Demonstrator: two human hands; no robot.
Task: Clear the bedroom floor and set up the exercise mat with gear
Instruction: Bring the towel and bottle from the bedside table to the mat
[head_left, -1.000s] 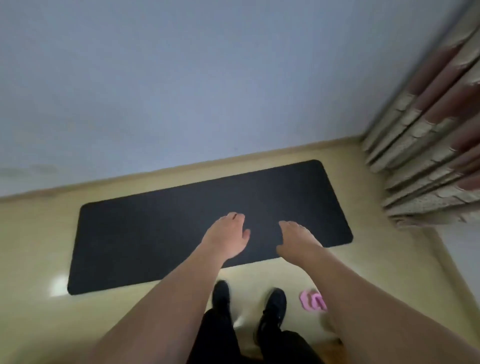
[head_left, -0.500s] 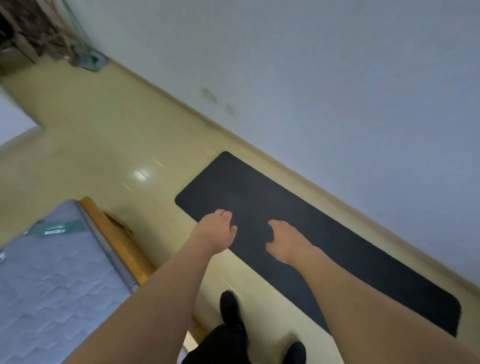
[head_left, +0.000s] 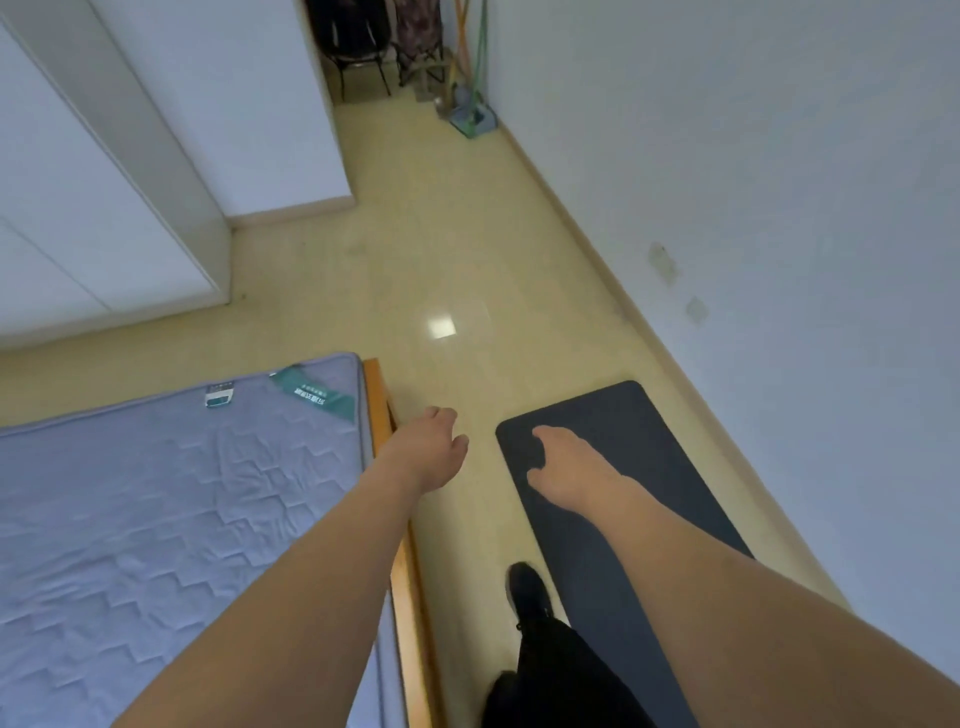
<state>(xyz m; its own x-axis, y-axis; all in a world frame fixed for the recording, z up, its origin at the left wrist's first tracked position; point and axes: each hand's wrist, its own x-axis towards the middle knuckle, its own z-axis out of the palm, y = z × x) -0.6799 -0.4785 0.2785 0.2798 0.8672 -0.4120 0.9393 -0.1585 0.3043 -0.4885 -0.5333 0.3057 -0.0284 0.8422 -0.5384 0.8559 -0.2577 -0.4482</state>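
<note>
We see both bare forearms reaching forward and down from the lower edge of the head view. The left hand (head_left: 427, 451) hangs in the air above the strip of floor (head_left: 457, 270) next to the bed frame (head_left: 378, 405); its fingers curl loosely downward and hold nothing. The right hand (head_left: 569, 467) hangs over the near end of the exercise mat (head_left: 618, 410), fingers relaxed and slightly spread, also empty; we cannot tell whether it touches the mat. The mat is dark, unrolled and flat on the yellow-beige floor, its long side running close along the wall (head_left: 779, 208) on the right, with its rounded far end beyond the right hand. One black shoe (head_left: 527, 590) stands on the floor just beside the mat's left edge, with a dark trouser leg (head_left: 550, 670) below it. To the left lies a grey quilted mattress (head_left: 171, 519) on the wooden bed frame, with a green label (head_left: 315, 397) near its far corner. A white wardrobe (head_left: 104, 182) stands farther left. In the far corner we note a mop (head_left: 470, 111) leaning against the wall and a dark chair (head_left: 358, 41), both well apart from the mat. A bright reflection (head_left: 441, 327) sits on the floor between wardrobe and mat.
</note>
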